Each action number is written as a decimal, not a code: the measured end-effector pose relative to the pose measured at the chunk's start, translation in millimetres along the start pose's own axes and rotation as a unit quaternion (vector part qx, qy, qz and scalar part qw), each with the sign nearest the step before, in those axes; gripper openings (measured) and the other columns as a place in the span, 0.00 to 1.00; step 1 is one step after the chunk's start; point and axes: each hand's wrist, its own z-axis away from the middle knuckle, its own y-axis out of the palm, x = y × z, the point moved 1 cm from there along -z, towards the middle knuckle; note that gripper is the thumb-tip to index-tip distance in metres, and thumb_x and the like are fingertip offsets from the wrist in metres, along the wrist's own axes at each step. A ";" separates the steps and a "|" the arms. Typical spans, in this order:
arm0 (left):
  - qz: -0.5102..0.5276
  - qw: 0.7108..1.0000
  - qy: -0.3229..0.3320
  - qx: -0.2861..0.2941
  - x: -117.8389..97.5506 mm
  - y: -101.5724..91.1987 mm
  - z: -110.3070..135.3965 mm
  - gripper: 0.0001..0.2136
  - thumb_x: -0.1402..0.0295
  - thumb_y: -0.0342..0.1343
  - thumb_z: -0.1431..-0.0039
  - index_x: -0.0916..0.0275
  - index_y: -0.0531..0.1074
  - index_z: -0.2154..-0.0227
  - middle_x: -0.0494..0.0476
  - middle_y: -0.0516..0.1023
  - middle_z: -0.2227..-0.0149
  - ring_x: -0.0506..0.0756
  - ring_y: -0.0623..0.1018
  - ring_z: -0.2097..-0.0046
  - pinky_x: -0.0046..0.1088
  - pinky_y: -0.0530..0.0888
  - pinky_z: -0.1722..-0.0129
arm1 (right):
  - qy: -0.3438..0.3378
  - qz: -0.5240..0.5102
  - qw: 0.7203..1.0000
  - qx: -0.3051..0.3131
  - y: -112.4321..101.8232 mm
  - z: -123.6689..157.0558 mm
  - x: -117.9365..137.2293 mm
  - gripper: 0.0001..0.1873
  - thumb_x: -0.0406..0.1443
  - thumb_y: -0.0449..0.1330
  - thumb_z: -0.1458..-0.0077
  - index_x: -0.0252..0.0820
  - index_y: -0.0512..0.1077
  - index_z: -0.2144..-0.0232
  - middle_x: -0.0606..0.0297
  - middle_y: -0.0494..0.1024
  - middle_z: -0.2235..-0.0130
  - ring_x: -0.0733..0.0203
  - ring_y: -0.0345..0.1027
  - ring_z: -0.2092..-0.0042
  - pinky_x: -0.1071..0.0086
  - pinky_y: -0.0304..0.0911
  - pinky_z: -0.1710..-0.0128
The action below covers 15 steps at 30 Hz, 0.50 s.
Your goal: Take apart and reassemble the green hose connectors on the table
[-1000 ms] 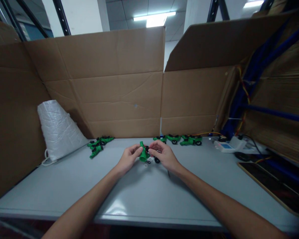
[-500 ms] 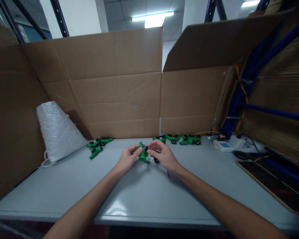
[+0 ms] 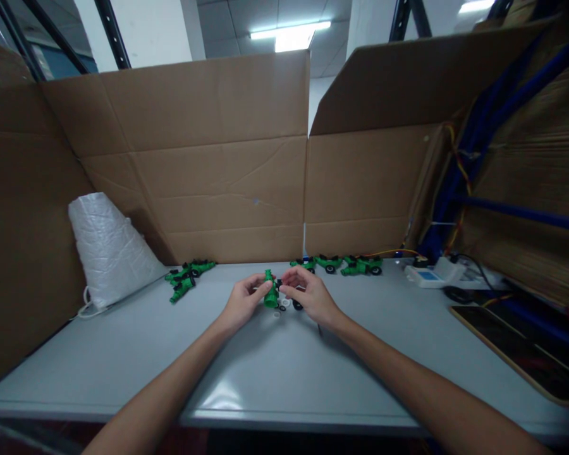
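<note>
A small green plastic fitting [image 3: 270, 294] is pinched upright in my left hand [image 3: 243, 303], just above the grey table [image 3: 275, 373]. My right hand [image 3: 310, 296] is closed at its right side, thumb and forefinger pinching a small black piece against the fitting. Under both hands lie a few loose black and white rings [image 3: 284, 306]. Both forearms reach in from the near edge.
A pile of green fittings [image 3: 186, 277] lies at the back left, another row of green fittings with black rings [image 3: 344, 265] at the back right. A white woven sack [image 3: 108, 248] stands left. Cardboard walls [image 3: 208, 164] enclose the table. Cables, a small white device [image 3: 429, 275] and a dark board [image 3: 516, 349] occupy the right.
Hands and fitting stay almost in place; only the fingers shift slightly around the green fitting.
</note>
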 end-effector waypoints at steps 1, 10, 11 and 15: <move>-0.001 1.000 0.000 -0.002 0.2 0.0 0.0 0.23 0.49 0.65 0.38 0.65 0.82 0.54 0.62 0.84 0.55 0.59 0.80 0.56 0.31 0.74 0.54 | 0.001 -0.003 1.000 0.001 0.2 0.0 0.7 0.14 0.45 0.70 0.44 0.45 0.73 0.61 0.64 0.76 0.63 0.57 0.70 0.61 0.64 0.69 0.61; -0.012 1.000 0.001 0.007 -1.8 1.2 1.3 0.23 0.49 0.64 0.38 0.66 0.82 0.52 0.62 0.84 0.55 0.59 0.80 0.56 0.32 0.75 0.55 | 0.003 -0.004 1.000 0.010 -0.3 -0.2 -0.9 0.16 0.48 0.69 0.42 0.45 0.72 0.62 0.65 0.75 0.64 0.58 0.70 0.63 0.65 0.69 0.64; -0.013 1.000 0.001 0.005 -2.3 1.3 1.5 0.23 0.49 0.64 0.38 0.65 0.81 0.52 0.62 0.84 0.54 0.59 0.80 0.56 0.32 0.75 0.55 | 0.005 -0.006 1.000 0.014 0.1 0.0 -1.5 0.16 0.49 0.68 0.42 0.45 0.72 0.63 0.65 0.75 0.65 0.58 0.70 0.65 0.65 0.69 0.65; -0.028 1.000 0.004 -0.005 -4.2 1.4 2.3 0.22 0.49 0.65 0.39 0.65 0.82 0.54 0.62 0.83 0.56 0.59 0.79 0.57 0.32 0.74 0.55 | 0.017 0.000 0.999 0.029 2.2 0.5 -3.8 0.18 0.52 0.65 0.40 0.45 0.72 0.64 0.68 0.74 0.68 0.60 0.69 0.69 0.66 0.67 0.67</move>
